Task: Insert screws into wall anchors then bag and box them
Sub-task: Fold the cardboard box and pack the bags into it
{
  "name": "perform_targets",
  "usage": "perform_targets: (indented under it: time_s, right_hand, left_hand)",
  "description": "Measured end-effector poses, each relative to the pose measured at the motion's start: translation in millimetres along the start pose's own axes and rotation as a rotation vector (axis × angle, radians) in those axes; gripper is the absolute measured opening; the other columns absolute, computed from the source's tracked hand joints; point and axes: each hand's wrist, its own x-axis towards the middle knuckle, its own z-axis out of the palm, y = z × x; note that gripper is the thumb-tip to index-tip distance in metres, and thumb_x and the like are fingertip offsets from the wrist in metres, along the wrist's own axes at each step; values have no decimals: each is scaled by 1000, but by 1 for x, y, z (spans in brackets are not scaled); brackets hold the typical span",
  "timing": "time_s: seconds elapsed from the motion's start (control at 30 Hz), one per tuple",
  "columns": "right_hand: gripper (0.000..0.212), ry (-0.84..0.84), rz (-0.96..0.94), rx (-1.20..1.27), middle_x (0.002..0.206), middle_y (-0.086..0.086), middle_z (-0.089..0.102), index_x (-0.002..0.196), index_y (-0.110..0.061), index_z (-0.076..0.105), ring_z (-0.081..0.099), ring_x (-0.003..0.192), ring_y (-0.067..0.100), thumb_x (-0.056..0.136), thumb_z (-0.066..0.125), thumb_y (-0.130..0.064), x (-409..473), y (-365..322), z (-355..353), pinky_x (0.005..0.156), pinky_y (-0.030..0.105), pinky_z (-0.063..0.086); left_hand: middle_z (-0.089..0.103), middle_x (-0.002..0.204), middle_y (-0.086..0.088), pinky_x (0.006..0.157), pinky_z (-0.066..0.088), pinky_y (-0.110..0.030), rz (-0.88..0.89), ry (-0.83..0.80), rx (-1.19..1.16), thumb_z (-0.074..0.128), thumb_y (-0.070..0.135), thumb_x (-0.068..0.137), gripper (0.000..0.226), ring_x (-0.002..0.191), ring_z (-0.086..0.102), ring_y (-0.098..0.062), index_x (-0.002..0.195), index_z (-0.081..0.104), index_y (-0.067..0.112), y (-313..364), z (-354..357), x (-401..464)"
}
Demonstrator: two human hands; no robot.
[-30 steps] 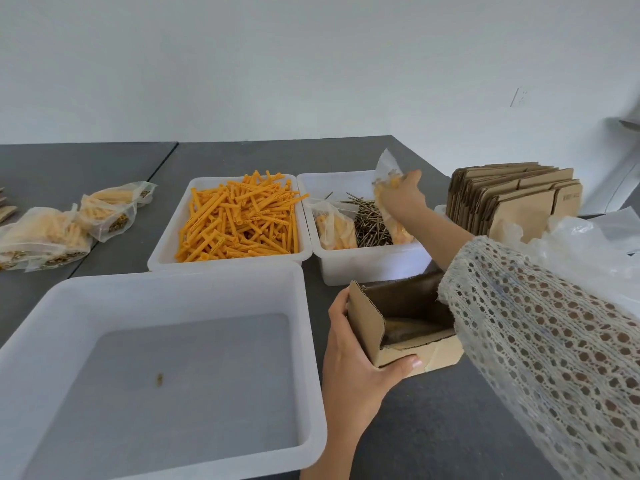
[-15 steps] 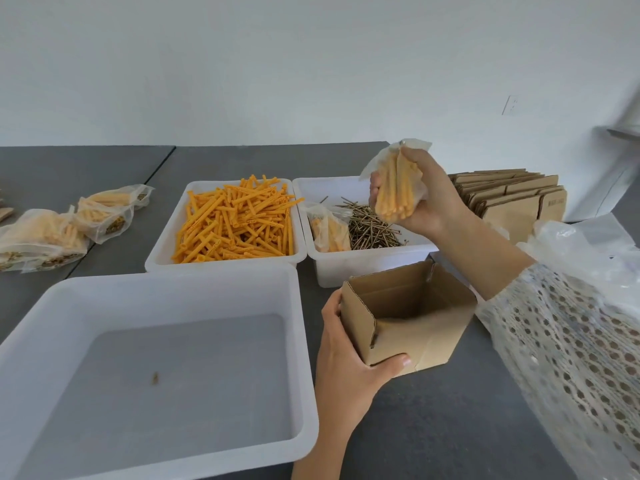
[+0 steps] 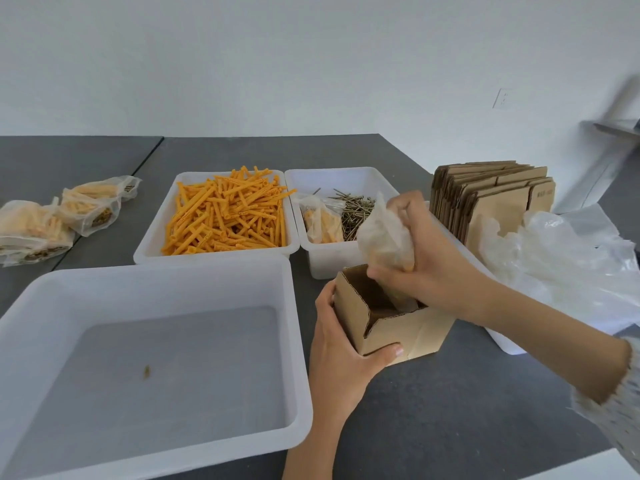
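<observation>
Right hand (image 3: 426, 268) grips a filled clear bag (image 3: 384, 240), fingers curled round it, its lower end inside the open cardboard box (image 3: 391, 327) (bag contents blurred, orange). Left hand (image 3: 341, 355) holds the box's near corner, thumb across the front. Box stands on the grey table (image 3: 450, 410), just beside the screw bin (image 3: 332, 251).

Bare forearms, white lace-knit sleeve (image 3: 613, 414) (openwork) on the right.

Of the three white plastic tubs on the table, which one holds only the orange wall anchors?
The middle tub, behind the big near one. It is heaped with loose orange anchors. The big near tub is almost bare, and the right tub holds screws and a filled bag.
</observation>
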Motion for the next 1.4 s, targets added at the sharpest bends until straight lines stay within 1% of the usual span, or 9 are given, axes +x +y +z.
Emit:
perform_targets:
  time_s: [0.13,0.27,0.43,0.53,0.63,0.93,1.1,1.23,1.4]
  right_hand:
    - [51,-174,-71,-234,81,-1,53,100,-31,38,50,71,8,80,78,-8,-15,12,-7,61,12,40]
    - [52,-328,-285,-661,103,-13,48,107,-27,41,47,97,16,73,80,-20,-10,26,-31,76,28,47]
    - [44,-587,-527,-929,108,-6,50,118,-30,42,47,94,14,80,58,-43,1,21,-41,78,28,49]
    - [43,-702,-495,-909,106,-7,44,124,-31,39,43,82,9,85,49,-43,6,18,-37,66,29,52]
    - [51,-788,-445,-927,108,-5,46,126,-33,28,49,85,13,89,63,-35,11,21,-20,62,27,44]
    - [60,-1065,-149,-1017,118,3,57,135,-30,26,58,103,25,90,64,-18,27,11,16,87,41,53]
    - [29,-1235,58,-867,95,-4,53,123,-19,46,52,82,12,96,49,-10,35,-20,-5,68,23,42]
    - [24,-1118,128,-749,109,2,62,116,-19,57,59,96,21,100,45,-32,16,-40,-16,85,38,52]
    - [49,-1095,155,-696,114,-5,61,126,-25,51,59,100,16,91,51,-59,-5,-40,-13,88,38,54]
  left_hand:
    - [40,142,20,101,51,-39,-8,-6,-35,81,62,55,107,129,47,-6,134,10,60,-2,0,0]
    - [40,141,22,100,52,-36,-16,-7,-41,81,64,56,106,127,48,-5,135,11,58,-3,0,1]
    - [41,138,27,102,51,-33,-28,-14,-44,85,58,56,106,125,48,0,130,10,66,-4,1,1]
    - [39,140,25,105,49,-34,-36,-24,-26,86,58,57,107,126,46,-1,128,6,69,-3,1,1]
    - [39,142,24,107,47,-35,-47,-18,-12,82,63,54,108,127,47,-3,126,3,71,-2,1,1]
    - [42,142,20,104,50,-33,-51,-10,-10,81,64,55,107,127,48,-5,135,10,57,-2,-1,0]
    - [43,142,17,103,51,-36,-65,-45,10,82,61,54,110,126,51,-11,139,12,48,-3,-1,0]
    - [44,141,18,102,52,-38,-81,-45,-25,80,68,51,108,125,52,-12,133,11,56,-1,-1,1]
    - [49,138,18,96,55,-28,-78,-19,-19,80,69,47,105,121,56,-9,123,8,73,-3,-1,1]
